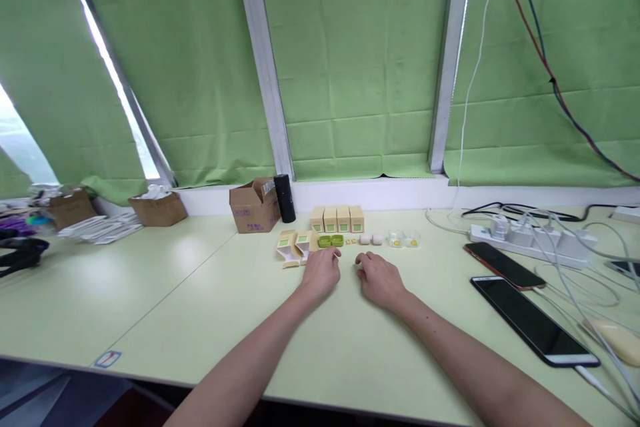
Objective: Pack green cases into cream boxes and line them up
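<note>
My left hand rests on the table just in front of the small green containers, its fingers loosely bent and nothing seen in it. Level with it, my right hand lies with fingers slightly curled and apart, also holding nothing visible. Two opened small cartons lie just left of my left hand. Behind my hands runs a row: tiny yellowish pieces, two pale pink pieces and two clear cups with something yellow in them. Several closed small boxes stand behind that row.
A cardboard box and a black cylinder stand at the back left. On the right are a white power strip with tangled cables and two phones. Papers lie far left, beside another carton.
</note>
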### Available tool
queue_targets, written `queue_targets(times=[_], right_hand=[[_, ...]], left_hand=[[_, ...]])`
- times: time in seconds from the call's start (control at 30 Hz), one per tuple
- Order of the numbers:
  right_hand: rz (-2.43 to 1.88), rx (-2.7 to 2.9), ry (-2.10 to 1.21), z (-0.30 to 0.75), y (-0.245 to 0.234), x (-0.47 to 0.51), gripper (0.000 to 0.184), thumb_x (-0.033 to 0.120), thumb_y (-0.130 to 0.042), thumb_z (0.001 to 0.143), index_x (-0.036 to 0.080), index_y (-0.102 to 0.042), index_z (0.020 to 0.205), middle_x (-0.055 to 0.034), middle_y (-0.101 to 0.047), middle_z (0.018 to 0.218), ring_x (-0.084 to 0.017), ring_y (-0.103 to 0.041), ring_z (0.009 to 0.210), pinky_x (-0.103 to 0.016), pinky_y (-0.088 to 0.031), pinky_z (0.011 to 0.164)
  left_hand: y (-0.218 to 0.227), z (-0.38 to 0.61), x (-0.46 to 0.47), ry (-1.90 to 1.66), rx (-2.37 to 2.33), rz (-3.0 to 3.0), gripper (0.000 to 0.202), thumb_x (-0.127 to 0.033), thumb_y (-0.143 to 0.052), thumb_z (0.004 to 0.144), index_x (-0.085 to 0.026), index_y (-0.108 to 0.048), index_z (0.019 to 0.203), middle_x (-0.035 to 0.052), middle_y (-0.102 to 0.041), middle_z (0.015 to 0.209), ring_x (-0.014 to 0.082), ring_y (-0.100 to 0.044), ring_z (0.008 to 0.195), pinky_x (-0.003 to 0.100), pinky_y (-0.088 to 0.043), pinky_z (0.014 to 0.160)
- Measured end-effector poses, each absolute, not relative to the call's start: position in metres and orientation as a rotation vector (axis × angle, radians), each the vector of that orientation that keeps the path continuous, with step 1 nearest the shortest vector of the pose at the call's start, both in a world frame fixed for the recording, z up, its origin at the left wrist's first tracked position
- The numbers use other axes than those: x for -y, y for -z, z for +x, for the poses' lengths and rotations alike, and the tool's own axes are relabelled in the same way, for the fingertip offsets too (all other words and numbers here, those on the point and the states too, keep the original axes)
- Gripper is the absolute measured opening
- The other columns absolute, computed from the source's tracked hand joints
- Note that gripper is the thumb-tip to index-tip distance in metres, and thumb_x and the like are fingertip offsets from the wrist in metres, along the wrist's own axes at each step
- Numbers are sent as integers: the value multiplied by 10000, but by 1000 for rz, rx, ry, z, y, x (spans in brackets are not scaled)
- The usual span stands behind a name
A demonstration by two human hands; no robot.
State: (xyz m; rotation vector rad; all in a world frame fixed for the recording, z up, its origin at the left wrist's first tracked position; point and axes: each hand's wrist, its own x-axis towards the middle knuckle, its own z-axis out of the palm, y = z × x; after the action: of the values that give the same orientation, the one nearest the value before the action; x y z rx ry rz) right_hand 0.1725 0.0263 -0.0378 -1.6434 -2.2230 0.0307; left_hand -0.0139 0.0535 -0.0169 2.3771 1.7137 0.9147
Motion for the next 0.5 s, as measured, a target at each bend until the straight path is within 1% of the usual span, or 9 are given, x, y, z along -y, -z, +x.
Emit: queue_targets(times=[0.17, 0.27, 0.37, 0.5], right_hand=[[-1633, 2255, 1, 173, 36, -26, 212, 173, -490, 968, 194, -625, 1130, -127, -675, 1154, -269, -642, 1035, -335, -419, 735], [-1636, 2257, -4, 173, 35, -26, 221, 174, -484, 976, 189, -626, 1145, -127, -672, 1153, -263, -638, 1041, -331, -420, 751], [-1624, 2259, -16, 174, 35, -25, 227, 178, -482, 980, 181, -626, 1156, -128, -669, 1156, -262, -636, 1044, -334, -419, 754], [-1604, 2254, -31, 177, 36, -26, 237, 177, -477, 978, 178, -631, 1159, -127, -671, 1156, -266, -637, 1053, -342, -424, 756]], left_hand=[[12, -17, -75, -786, -1829, 2434, 264, -154, -545, 929, -184, -759, 1081, 136, -794, 1025, 286, -723, 985, 361, -472, 935], [11, -15, -91, -649, -1883, 2492, 216, -177, -565, 933, -174, -744, 1054, 145, -791, 968, 309, -720, 996, 403, -443, 981], [10, -12, -107, -503, -1938, 2544, 213, -180, -545, 949, -155, -725, 1060, 168, -787, 956, 333, -725, 992, 441, -426, 985], [9, -7, -120, -360, -1991, 2591, 226, -191, -527, 962, -146, -708, 1091, 182, -785, 986, 330, -730, 1008, 442, -416, 981]])
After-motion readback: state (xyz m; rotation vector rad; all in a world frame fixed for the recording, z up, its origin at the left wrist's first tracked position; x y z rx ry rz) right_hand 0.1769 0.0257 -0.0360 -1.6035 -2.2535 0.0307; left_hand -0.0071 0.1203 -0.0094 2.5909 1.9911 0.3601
